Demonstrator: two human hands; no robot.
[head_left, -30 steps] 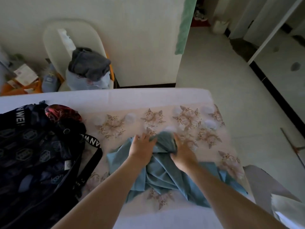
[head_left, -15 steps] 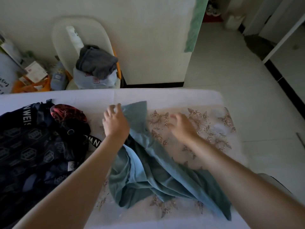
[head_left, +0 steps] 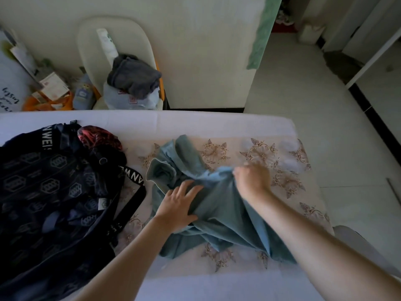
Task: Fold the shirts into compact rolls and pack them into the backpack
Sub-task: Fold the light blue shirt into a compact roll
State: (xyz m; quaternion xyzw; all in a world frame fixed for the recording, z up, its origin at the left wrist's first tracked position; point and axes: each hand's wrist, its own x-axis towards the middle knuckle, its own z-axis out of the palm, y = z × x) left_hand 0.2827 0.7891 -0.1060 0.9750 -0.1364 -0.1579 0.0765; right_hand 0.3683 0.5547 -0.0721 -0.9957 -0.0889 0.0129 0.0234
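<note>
One soft, blue-grey shirt lies rumpled in loose folds on the desk, over a lacy flower-embroidered cloth, just beside the one dark backpack with its printed hexagon pattern and lettered strap. The left hand presses flat on the middle of the shirt with fingers spread, while the right hand, somewhat blurred, pinches up a bunch of the fabric at its right side. Half a second back the left hand held the shirt's far edge nearer the backpack and the right was spread over the cloth, holding nothing.
</note>
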